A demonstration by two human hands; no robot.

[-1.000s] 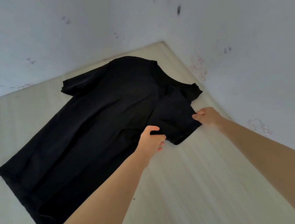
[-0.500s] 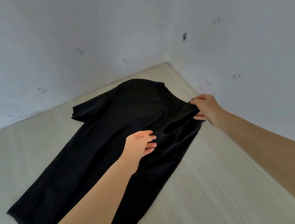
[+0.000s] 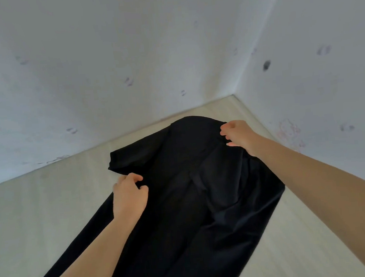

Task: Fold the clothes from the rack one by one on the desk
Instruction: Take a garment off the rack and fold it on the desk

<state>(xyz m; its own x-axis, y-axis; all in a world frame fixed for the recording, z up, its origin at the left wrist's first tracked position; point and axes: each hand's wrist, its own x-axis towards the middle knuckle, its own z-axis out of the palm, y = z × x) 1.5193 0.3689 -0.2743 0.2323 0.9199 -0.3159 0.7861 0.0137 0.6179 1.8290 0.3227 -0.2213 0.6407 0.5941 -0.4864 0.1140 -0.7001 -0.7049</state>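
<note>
Desk (image 3: pixel 51 216) in scuffed white corner (image 3: pixel 237 89)

A single head-worn, wide-angle view was supplied; no second view existed to share any part of the scene. The camera looked forward and steeply down from above the near side of the desk (image 3: pixel 297 249), facing the room corner (image 3: pixel 235 94) where the two walls met the desktop. Relative to that corner, the black T-shirt (image 3: pixel 194 203) lay nearer the camera and filled the middle of the frame. Both forearms entered from the bottom and right edges, with the left hand (image 3: pixel 129 196) and right hand (image 3: pixel 238 135) close below the lens. Wide-angle bending showed at the wall edges.
</note>
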